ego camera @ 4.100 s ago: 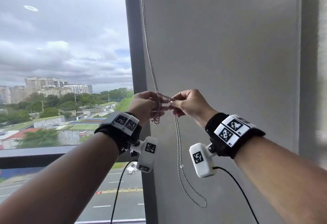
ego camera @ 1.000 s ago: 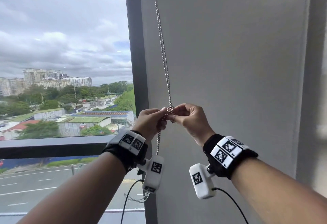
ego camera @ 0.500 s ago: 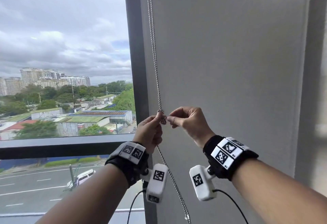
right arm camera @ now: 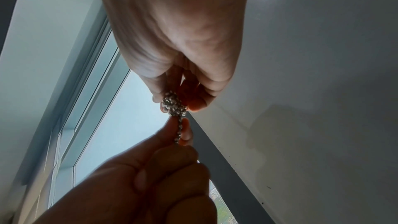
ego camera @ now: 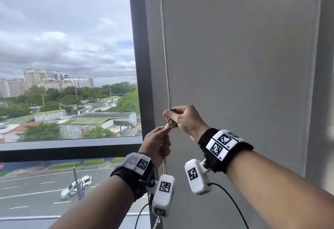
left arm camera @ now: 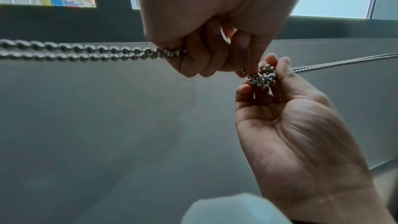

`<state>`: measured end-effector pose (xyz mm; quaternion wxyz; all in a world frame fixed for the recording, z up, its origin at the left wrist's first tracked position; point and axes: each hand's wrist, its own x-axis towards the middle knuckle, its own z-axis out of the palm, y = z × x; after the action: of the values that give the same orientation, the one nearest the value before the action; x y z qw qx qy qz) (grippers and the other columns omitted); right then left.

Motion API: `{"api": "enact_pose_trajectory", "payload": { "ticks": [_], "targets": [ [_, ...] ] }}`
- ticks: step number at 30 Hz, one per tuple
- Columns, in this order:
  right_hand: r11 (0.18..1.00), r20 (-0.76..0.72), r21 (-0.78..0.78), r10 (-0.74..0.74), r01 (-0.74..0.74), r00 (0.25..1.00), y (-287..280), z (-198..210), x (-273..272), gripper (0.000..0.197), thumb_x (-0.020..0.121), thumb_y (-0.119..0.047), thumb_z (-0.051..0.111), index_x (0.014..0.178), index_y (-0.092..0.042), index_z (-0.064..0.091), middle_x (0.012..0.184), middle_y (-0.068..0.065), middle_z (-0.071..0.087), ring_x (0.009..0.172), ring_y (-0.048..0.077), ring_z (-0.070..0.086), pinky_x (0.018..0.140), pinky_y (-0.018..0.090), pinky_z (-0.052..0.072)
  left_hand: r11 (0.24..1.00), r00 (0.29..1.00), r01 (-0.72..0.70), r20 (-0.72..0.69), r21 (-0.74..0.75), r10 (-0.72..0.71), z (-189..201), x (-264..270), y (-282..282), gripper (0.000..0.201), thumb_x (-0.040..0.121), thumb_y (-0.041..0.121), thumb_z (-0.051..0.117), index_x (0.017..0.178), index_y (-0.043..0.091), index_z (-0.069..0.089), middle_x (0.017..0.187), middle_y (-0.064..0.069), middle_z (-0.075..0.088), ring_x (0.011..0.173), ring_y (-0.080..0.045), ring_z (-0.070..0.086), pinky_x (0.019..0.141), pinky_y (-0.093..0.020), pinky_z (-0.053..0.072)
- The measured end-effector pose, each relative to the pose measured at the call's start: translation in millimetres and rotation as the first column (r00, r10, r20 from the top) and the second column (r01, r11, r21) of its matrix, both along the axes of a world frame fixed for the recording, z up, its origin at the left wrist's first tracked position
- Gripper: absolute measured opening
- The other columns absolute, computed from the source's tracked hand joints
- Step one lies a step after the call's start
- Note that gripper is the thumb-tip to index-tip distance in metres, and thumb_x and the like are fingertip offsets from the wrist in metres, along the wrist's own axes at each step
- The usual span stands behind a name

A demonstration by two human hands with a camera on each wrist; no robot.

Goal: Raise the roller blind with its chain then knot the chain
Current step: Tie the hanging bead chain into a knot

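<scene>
Knot-tightening step: right hand (ego camera: 186,120) pinches the bead-chain knot (ego camera: 171,122) mid-frame, left hand (ego camera: 159,145) grips the strands below, next seemingly a firm opposing pull.

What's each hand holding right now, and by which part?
Both hold the bead chain. The right hand pinches it at the top of the knot; the left hand pinches the strands just below the knot.

Open air fills the lower middle of the frame, below both wrists; the flat grey wall (ego camera: 235,66) closes off the right, the dark vertical metal window post (ego camera: 141,66) the centre-left
</scene>
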<state>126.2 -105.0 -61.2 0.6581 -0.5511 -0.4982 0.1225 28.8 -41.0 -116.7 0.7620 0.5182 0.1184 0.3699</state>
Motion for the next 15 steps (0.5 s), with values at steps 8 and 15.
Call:
{"api": "enact_pose_trajectory", "payload": {
  "ticks": [8, 15],
  "targets": [
    [1.000, 0.006, 0.018, 0.022, -0.022, 1.000, -1, -5, 0, 0.014, 0.087, -0.018, 0.071, 0.078, -0.007, 0.074, 0.080, 0.018, 0.070, 0.070, 0.021, 0.060, 0.067, 0.030, 0.050, 0.998, 1.000, -0.021, -0.011, 0.067, 0.022, -2, -5, 4, 0.017, 0.086, 0.024, 0.062, 0.072, 0.017, 0.054, 0.044, 0.005, 0.030, 0.034, -0.007, 0.020, 0.042, -0.016, 0.010],
    [0.999, 0.055, -0.048, 0.017, -0.015, 0.998, -6, 7, 2, 0.023, 0.088, -0.025, 0.069, 0.091, -0.004, 0.077, 0.077, -0.004, 0.072, 0.055, -0.007, 0.059, 0.056, 0.008, 0.039, 0.994, 1.000, -0.002, -0.030, 0.105, 0.006, -13, -9, -1, 0.013, 0.089, 0.016, 0.057, 0.088, 0.005, 0.064, 0.055, -0.005, 0.048, 0.040, -0.010, 0.037, 0.042, -0.019, 0.033]
  ]
}}
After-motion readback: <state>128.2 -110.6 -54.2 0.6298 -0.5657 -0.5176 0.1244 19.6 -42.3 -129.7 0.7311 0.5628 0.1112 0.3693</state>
